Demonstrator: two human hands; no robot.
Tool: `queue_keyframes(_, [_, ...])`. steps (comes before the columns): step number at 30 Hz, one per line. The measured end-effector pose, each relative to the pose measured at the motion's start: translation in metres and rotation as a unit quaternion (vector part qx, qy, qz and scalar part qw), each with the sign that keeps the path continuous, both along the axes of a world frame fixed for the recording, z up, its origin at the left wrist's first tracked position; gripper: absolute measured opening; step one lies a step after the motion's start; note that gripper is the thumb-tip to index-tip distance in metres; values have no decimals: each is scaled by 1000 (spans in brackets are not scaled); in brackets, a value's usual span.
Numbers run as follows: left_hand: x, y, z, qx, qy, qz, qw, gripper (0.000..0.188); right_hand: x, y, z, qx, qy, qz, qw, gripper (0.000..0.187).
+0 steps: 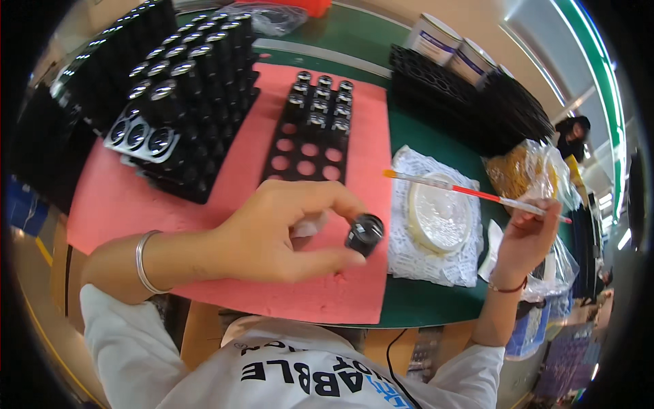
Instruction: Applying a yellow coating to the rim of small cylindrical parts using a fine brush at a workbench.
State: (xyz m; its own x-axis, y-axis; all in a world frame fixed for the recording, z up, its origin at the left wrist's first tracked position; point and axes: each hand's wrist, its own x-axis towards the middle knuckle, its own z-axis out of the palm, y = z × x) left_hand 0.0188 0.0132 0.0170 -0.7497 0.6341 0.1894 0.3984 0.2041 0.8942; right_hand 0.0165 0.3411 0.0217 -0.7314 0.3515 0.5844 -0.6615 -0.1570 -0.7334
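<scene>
Between the thumb and forefinger of my left hand point(279, 225) is a short black glossy cylinder point(364, 234). A bit of white tissue point(309, 225) shows inside the curl of the same hand. My right hand point(530, 235) grips a thin paintbrush point(470, 192) by its handle; the yellowish tip points left, apart from the cylinder. Below the brush, a round dish point(439, 213) with a shiny, pale surface rests on a crumpled white printed sheet point(470, 269). Beyond my left hand lies a black perforated tray point(278, 162); similar black cylinders point(320, 102) stand in its far holes, while its near holes hold none.
A pink mat point(238, 290) covers much of the green table point(436, 310). At the left rise stacked trays full of black cylinders point(184, 82). Black empty racks point(470, 99) and white cans point(434, 37) stand at the back right, near a plastic bag point(528, 174) of yellowish material.
</scene>
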Motion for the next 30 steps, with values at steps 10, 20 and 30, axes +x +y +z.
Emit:
queue_keyframes(10, [28, -61, 41, 143, 439, 461, 758, 28, 6, -10, 3, 51, 38, -13, 998, 21])
queue_keyframes(20, [-2, -135, 27, -70, 223, 554, 799, 16, 11, -8, 8, 37, 57, -20, 997, 20])
queue_keyframes(30, [-4, -135, 31, -116, 231, 547, 796, 19, 12, -3, 7, 47, 70, -33, 996, 18])
